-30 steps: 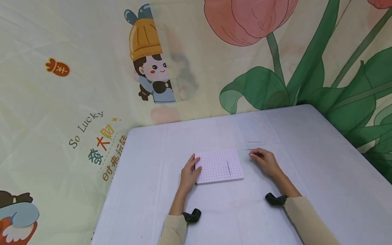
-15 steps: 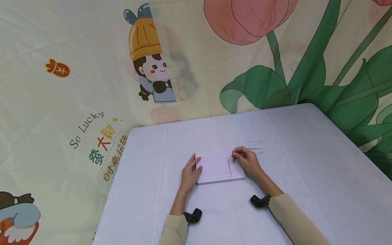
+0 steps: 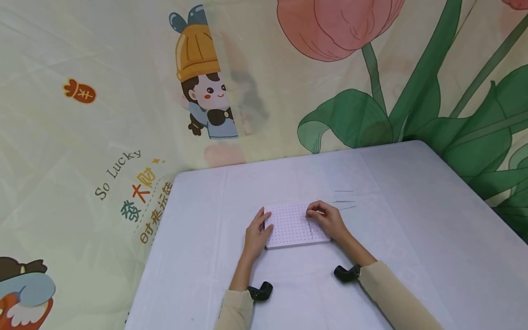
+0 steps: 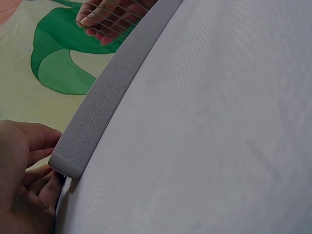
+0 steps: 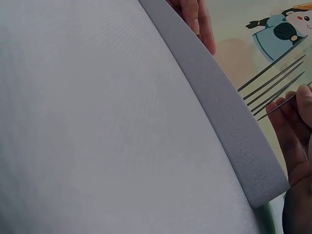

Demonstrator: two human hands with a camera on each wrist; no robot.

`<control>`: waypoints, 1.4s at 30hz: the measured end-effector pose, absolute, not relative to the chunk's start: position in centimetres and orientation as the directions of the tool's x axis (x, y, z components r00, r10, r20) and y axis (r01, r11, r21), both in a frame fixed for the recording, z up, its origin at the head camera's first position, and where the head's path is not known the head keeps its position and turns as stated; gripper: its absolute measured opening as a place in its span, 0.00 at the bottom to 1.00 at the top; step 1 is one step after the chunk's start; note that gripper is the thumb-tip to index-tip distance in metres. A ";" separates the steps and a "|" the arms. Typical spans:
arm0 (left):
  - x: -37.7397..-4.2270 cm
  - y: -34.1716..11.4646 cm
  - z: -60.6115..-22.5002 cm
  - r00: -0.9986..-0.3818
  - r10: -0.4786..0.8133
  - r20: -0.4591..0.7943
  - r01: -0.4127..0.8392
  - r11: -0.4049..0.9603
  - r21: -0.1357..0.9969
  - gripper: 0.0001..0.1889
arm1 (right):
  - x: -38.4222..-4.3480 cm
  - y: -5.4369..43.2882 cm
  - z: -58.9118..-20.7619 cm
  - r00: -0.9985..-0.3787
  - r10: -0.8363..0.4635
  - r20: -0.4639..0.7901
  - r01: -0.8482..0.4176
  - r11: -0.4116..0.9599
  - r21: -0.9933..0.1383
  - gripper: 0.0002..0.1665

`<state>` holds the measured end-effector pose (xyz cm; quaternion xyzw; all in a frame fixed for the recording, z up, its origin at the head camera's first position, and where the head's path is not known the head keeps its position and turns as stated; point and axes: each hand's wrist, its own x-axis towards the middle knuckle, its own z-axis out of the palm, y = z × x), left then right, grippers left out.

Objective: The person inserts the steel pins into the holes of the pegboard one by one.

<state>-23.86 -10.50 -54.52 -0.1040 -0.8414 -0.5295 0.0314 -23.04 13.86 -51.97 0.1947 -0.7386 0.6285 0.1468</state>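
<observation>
A white board (image 3: pixel 284 229) dotted with a grid of small holes lies on the table. My left hand (image 3: pixel 256 234) grips its left edge, with the thumb and a finger over the top face. Several thin dark metal rods (image 5: pixel 273 69) stand in a row in the board's right part, slightly tilted. My right hand (image 3: pixel 329 220) pinches another thin metal rod (image 5: pixel 279 107) at the end of that row; its lower tip meets the board's top edge line in the right wrist view. Whether that tip sits in a hole is hidden.
On the white tabletop (image 3: pixel 206 229), right of and behind the board, lie loose thin rods: a far one (image 3: pixel 344 191), a middle one (image 3: pixel 343 201) and a near one (image 3: pixel 348 208) partly behind the right hand. A printed cloth (image 3: pixel 264 91) hangs behind the table.
My right hand has moved left from the loose rods to over the board, carrying a rod to the standing row. The left hand stays on the board's edge.
</observation>
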 end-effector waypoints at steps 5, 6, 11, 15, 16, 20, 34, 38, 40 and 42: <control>-24.0 -10.5 -54.6 -0.975 0.145 0.171 0.217 0.413 0.884 0.20 | -23.0 13.9 -52.1 -0.876 -0.123 0.467 -0.481 0.155 -0.863 0.03; -23.9 -10.5 -54.6 -0.975 0.144 0.169 0.215 0.416 0.884 0.20 | -23.0 13.9 -52.1 -0.873 -0.130 0.470 -0.487 0.163 -0.858 0.03; -23.9 -10.5 -54.7 -0.977 0.142 0.161 0.207 0.425 0.881 0.20 | -22.6 13.9 -52.1 -0.864 -0.153 0.480 -0.503 0.213 -0.838 0.03; -23.7 -10.6 -54.8 -0.972 0.146 0.185 0.231 0.427 0.874 0.20 | -22.5 13.8 -52.3 -0.863 -0.158 0.480 -0.504 0.229 -0.832 0.02; -23.6 -10.7 -54.8 -0.970 0.145 0.195 0.239 0.428 0.872 0.20 | -22.5 13.8 -52.4 -0.862 -0.164 0.480 -0.506 0.230 -0.831 0.02; -23.4 -10.8 -54.8 -0.972 0.136 0.191 0.231 0.426 0.875 0.20 | -22.4 13.8 -52.5 -0.858 -0.186 0.478 -0.511 0.228 -0.829 0.02; -23.7 -10.4 -54.8 -0.974 0.135 0.183 0.223 0.426 0.876 0.20 | -22.6 14.1 -52.3 -0.859 -0.186 0.477 -0.511 0.259 -0.819 0.02; -23.7 -10.5 -54.9 -0.973 0.135 0.188 0.229 0.430 0.873 0.20 | -22.6 14.1 -52.4 -0.853 -0.179 0.491 -0.522 0.245 -0.817 0.03; -23.7 -10.5 -54.9 -0.972 0.137 0.193 0.233 0.428 0.873 0.20 | -22.6 14.2 -52.4 -0.853 -0.177 0.490 -0.520 0.230 -0.822 0.03; -23.7 -10.4 -54.9 -0.971 0.140 0.196 0.238 0.425 0.874 0.20 | -22.6 14.2 -52.3 -0.857 -0.177 0.485 -0.514 0.213 -0.831 0.03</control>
